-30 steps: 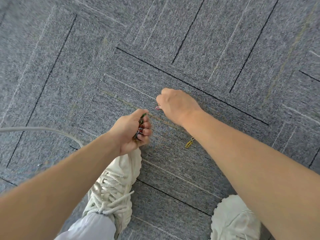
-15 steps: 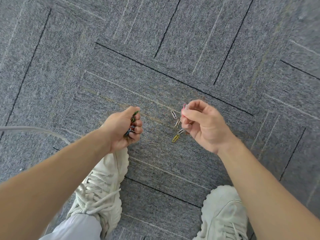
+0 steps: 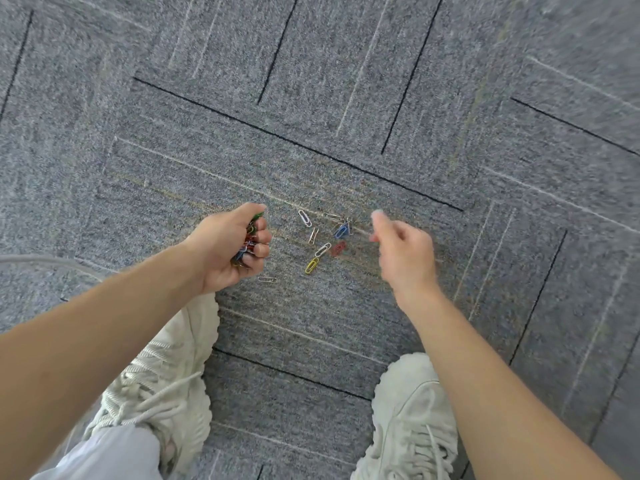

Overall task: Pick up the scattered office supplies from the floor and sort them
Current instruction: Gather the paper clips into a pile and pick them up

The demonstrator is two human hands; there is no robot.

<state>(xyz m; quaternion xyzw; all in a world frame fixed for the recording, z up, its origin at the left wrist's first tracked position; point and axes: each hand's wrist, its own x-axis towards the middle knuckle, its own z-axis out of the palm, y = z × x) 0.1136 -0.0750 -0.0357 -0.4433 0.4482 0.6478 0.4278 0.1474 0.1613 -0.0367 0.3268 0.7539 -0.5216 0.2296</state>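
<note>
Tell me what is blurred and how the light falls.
Head view: the right hand is smeared by motion, as is the red clip; the left hand, gripping a bunch of clips, and the yellow clip are sharp; the carpet softens toward the right edge; light is even, without glare.

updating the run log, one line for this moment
left hand: grips clip bundle | right hand: blurred, grip unclear | loose clips: on carpet

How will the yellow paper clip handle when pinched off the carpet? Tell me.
Probably very light: the left hand grips a whole bunch of clips. The yellow paper clip lies flat on the carpet, so likely fiddly to pinch. Thin wire, unlikely to roll.
</note>
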